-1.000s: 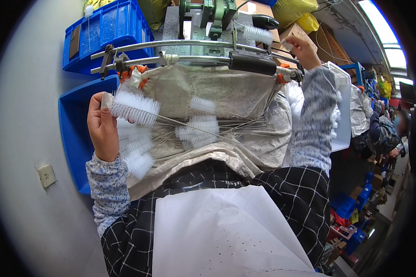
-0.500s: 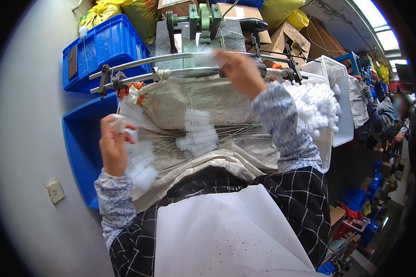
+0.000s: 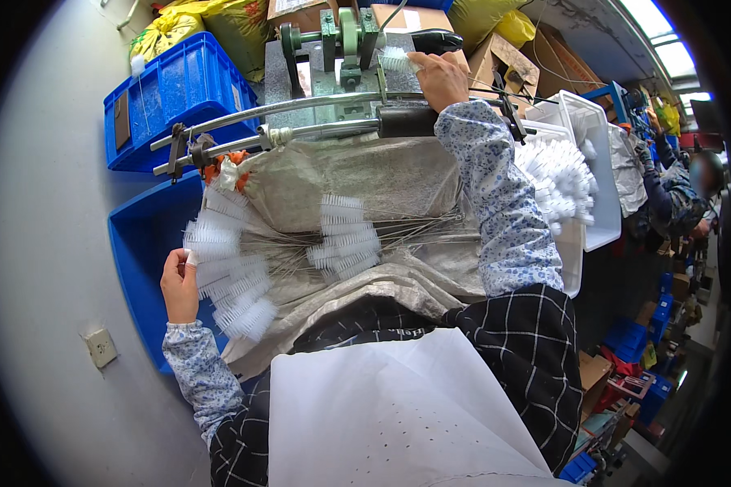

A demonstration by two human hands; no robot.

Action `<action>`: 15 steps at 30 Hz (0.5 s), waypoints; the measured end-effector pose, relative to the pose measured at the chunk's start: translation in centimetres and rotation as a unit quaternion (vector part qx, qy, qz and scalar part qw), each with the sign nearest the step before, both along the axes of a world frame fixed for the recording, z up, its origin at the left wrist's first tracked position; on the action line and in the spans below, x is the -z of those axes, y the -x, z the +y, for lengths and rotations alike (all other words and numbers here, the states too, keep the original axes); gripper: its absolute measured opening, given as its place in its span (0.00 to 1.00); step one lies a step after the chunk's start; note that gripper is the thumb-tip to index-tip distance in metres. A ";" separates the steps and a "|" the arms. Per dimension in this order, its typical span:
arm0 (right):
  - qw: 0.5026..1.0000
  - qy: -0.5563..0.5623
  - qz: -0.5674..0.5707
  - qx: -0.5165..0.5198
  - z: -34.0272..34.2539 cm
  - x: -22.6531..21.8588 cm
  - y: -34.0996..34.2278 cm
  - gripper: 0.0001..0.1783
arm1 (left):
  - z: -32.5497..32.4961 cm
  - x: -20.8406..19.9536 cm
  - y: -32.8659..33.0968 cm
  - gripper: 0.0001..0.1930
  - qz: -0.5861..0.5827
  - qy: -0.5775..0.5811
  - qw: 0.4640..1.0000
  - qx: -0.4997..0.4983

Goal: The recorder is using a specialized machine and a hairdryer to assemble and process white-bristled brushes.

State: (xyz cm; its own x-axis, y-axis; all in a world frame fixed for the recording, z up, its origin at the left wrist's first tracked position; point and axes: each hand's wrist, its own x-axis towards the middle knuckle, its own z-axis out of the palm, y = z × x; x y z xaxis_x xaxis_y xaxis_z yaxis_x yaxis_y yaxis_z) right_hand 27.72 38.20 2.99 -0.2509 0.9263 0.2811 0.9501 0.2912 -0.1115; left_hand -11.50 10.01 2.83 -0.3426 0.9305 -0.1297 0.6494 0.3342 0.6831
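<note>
My right hand point(image 3: 443, 79) reaches far forward, its fingers closed on a white-bristled tube brush point(image 3: 396, 58) beside the green grinding machine point(image 3: 349, 49). On the left, my left hand point(image 3: 179, 284) pinches the outer edge of a white tube brush point(image 3: 211, 242) in the fanned pile there; a bit of white shows at its fingertips. Thin wire stems run from these brushes toward the middle of the grey cloth point(image 3: 349, 174). A second bunch of white tube brushes point(image 3: 345, 243) lies at the centre, its stems pointing right.
Two metal rails point(image 3: 300, 105) with clamps and a black roller point(image 3: 406, 122) cross before the machine. Blue bins point(image 3: 142, 260) stand at left, a white bin point(image 3: 601, 170) with many brushes point(image 3: 556, 178) at right. Cardboard boxes and yellow bags sit behind. Another person point(image 3: 674, 199) works far right.
My right hand has carried its brush forward past the rails to beside the machine. My left hand has dropped from above the left pile to its outer edge.
</note>
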 end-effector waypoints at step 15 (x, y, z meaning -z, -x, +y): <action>0.998 0.055 -0.012 -0.006 2.3 1.1 -0.1 0.20 | 1.5 0.7 0.2 0.07 -0.067 -0.076 0.995 -0.013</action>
